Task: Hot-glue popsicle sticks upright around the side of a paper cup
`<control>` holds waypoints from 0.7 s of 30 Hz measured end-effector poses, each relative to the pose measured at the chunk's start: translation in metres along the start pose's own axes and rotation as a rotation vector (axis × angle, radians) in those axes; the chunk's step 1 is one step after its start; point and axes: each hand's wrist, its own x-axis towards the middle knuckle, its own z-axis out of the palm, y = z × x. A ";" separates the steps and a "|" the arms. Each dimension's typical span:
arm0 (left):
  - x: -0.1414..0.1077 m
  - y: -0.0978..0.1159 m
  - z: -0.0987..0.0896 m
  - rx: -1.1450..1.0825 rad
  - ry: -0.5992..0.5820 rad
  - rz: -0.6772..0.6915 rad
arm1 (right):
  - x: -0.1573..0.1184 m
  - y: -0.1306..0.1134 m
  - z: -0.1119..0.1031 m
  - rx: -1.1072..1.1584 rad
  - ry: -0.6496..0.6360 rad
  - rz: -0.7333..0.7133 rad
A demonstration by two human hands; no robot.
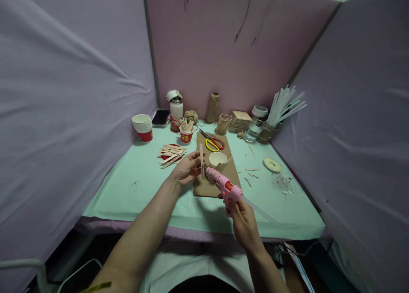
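A pale wooden stick (pixel 201 156) stands nearly upright between the closed fingers of my left hand (pixel 189 168). My right hand (pixel 242 219) is wrapped round the handle of a pink glue gun (pixel 226 187), whose nozzle meets or nearly meets the stick; a clear glue stick (pixel 259 208) trails from its back end. Behind the nozzle, a white paper cup (pixel 218 158) sits on a brown cardboard sheet (pixel 207 189). Scissors (pixel 212 143) with yellow and red handles lie at the sheet's far end.
On the left are wooden sticks (pixel 172 153) on a red plate, stacked cups (pixel 142 126) and a red cup of sticks (pixel 186 135). Twine, a bottle (pixel 176 108) and wooden squares (pixel 240 120) line the back. Rightward stand glue sticks (pixel 283 107), a glass (pixel 253 131) and a round lid (pixel 272 165).
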 end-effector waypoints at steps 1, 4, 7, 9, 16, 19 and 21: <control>0.000 0.000 0.000 0.000 -0.001 0.002 | 0.000 0.000 0.000 -0.003 -0.002 -0.002; 0.001 0.000 -0.002 -0.005 -0.004 0.005 | 0.000 0.000 0.000 -0.014 -0.001 -0.011; 0.001 0.000 -0.003 -0.015 -0.006 0.013 | -0.001 -0.002 0.000 -0.022 -0.006 -0.010; 0.001 0.000 -0.003 -0.023 0.002 0.019 | -0.002 -0.002 -0.001 -0.026 -0.012 -0.009; 0.001 0.001 -0.002 -0.056 0.032 0.039 | -0.005 0.001 -0.001 -0.034 -0.035 -0.011; 0.001 0.002 -0.002 -0.064 0.049 0.045 | -0.006 0.003 -0.001 -0.037 -0.038 0.000; 0.001 0.003 -0.001 -0.068 0.050 0.046 | -0.007 0.004 -0.002 -0.037 -0.040 0.006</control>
